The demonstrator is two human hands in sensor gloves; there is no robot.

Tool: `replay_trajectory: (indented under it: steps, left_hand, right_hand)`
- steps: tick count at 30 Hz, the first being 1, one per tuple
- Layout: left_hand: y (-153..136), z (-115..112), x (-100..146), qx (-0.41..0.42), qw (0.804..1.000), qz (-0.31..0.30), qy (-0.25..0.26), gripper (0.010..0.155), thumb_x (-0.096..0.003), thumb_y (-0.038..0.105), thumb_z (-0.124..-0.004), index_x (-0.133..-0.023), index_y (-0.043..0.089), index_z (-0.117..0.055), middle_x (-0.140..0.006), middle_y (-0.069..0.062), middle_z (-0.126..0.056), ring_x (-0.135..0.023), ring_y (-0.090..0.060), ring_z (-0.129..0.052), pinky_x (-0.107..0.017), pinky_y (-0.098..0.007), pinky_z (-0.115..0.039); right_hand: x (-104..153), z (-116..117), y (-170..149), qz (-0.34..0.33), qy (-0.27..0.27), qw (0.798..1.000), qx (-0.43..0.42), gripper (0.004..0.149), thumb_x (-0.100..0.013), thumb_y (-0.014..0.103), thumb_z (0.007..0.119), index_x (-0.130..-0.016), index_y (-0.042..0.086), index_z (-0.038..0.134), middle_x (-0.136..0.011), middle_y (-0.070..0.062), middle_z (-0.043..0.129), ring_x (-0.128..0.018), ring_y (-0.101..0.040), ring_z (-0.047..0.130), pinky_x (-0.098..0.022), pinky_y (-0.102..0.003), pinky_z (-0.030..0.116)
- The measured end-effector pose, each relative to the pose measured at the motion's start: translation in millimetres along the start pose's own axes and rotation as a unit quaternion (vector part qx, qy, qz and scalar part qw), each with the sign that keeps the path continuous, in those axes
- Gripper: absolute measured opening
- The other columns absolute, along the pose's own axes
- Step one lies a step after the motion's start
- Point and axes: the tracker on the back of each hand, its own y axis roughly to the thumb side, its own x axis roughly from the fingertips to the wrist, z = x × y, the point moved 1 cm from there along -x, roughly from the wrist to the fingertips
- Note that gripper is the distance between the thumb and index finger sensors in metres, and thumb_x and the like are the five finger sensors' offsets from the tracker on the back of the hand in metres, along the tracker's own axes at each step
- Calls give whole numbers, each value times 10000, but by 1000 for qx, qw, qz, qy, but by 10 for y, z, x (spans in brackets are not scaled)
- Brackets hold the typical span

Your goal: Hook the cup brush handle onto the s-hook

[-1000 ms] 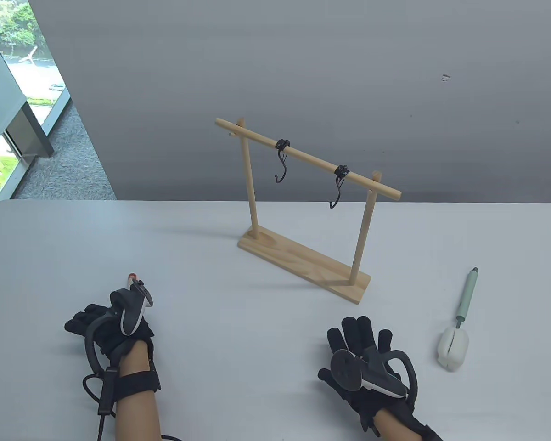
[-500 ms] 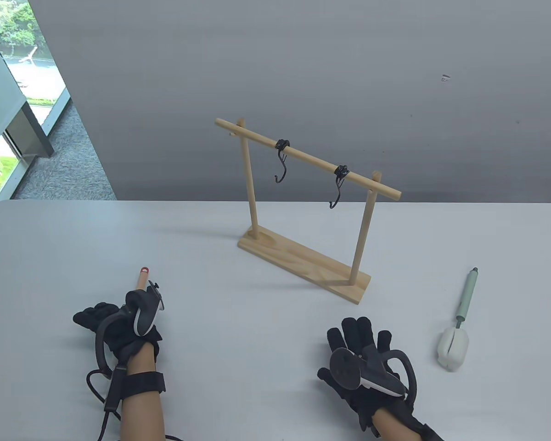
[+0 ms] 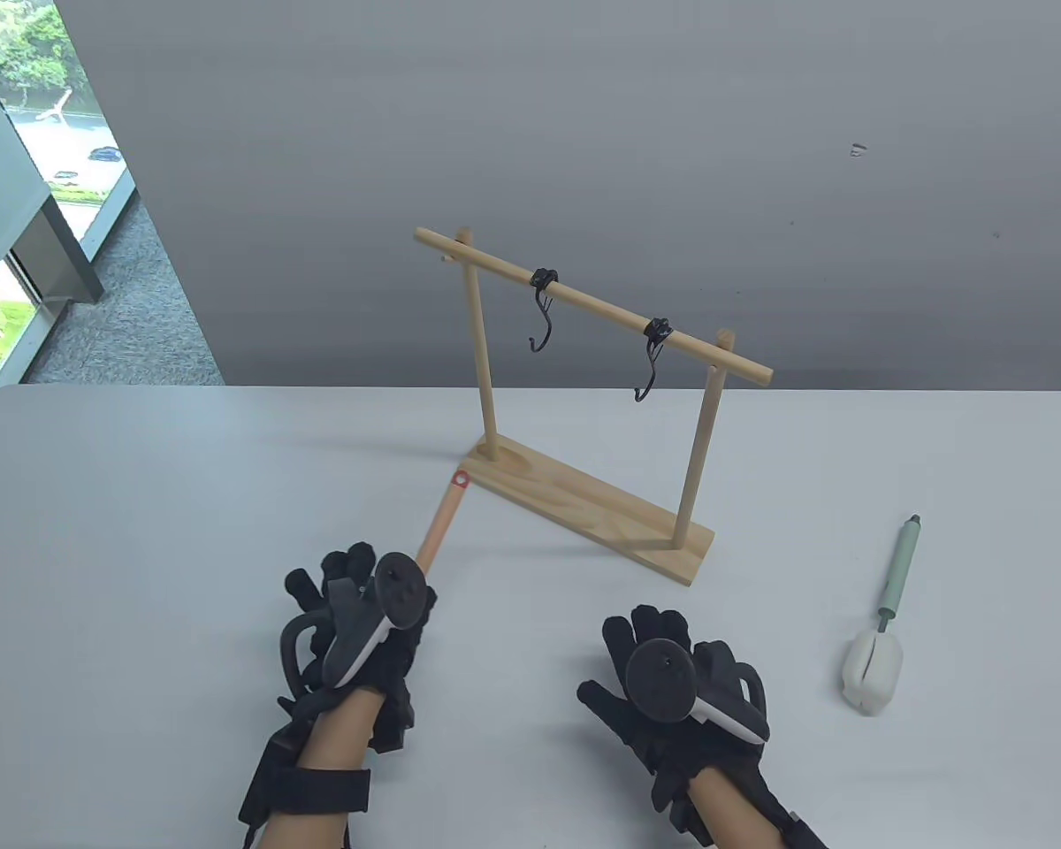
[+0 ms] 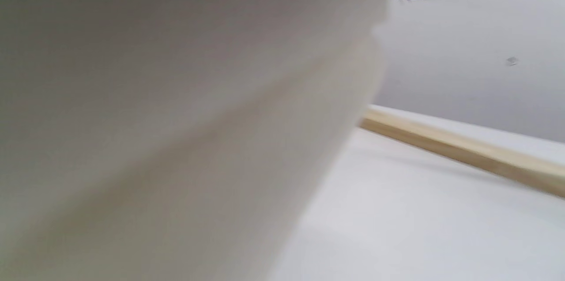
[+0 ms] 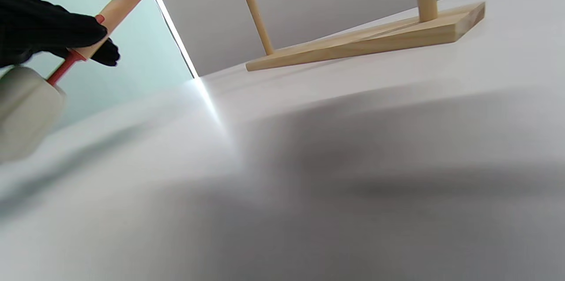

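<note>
Looks like an office: plain white counter (image 3: 230,460), grey partition wall (image 3: 583,133), grey carpet (image 3: 133,309), big floor-level window (image 3: 18,106).

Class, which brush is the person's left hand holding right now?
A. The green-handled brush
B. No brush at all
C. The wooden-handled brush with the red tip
C: the left hand grips the wooden-handled brush, while the green-handled brush lies on the table untouched.

The rack (image 3: 583,495) is pale wood with black hooks (image 3: 541,320) on a white surface (image 3: 141,495). One brush (image 3: 439,527) has a tan handle tipped red, the other (image 3: 897,570) a mint-green handle and white head. The blurred off-white mass (image 4: 176,140) is probably a sponge head.
</note>
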Motion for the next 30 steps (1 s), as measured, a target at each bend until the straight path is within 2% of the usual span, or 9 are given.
replay_trajectory:
  steps: [5, 10, 17, 20, 30]
  left_hand:
    - [477, -109, 349, 7, 995, -97, 8, 553, -408, 590, -654, -838, 284, -820, -1127, -92, -607, -1078, -407, -592, -706, -712, -288]
    - [752, -215, 571, 12, 989, -147, 21, 553, -408, 592, -649, -839, 288, -816, -1126, -92, -607, -1076, -406, -597, -702, -712, -290]
    - [792, -278, 736, 6, 986, -161, 47, 550, -409, 588, -649, -838, 287, -815, -1117, -91, -624, -1066, -405, -617, -697, -713, -304]
    - [804, -256, 783, 14, 985, -161, 60, 554, -407, 587, -653, -829, 274, -829, -1113, -84, -634, -1064, -398, -627, -697, -713, -305]
    - [761, -265, 771, 31, 986, -152, 54, 552, -414, 602, -631, -852, 307, -794, -1115, -82, -640, -1063, -398, -635, -696, -716, -303]
  right_hand:
    - [-147, 6, 158, -15, -32, 990, -134, 775, -572, 591, 484, -1103, 56, 301, -1080, -304, 241, -965, -567, 278, -588, -719, 345]
    - [-211, 120, 266, -42, -18, 982, -184, 775, -584, 595, 460, -1099, 39, 300, -1076, -309, 266, -957, -572, 314, -589, -705, 385]
    - [-199, 180, 246, -49, -25, 971, -233, 717, -598, 562, 475, -1083, 42, 387, -1079, -284, 358, -964, -551, 407, -603, -681, 430]
    - [-208, 196, 236, -54, -29, 962, -267, 666, -602, 532, 500, -1064, 54, 465, -1070, -264, 452, -959, -533, 500, -605, -671, 462]
    - [-249, 174, 185, -48, -47, 946, -317, 590, -600, 475, 566, -1019, 58, 565, -1029, -250, 572, -917, -508, 637, -602, -651, 518]
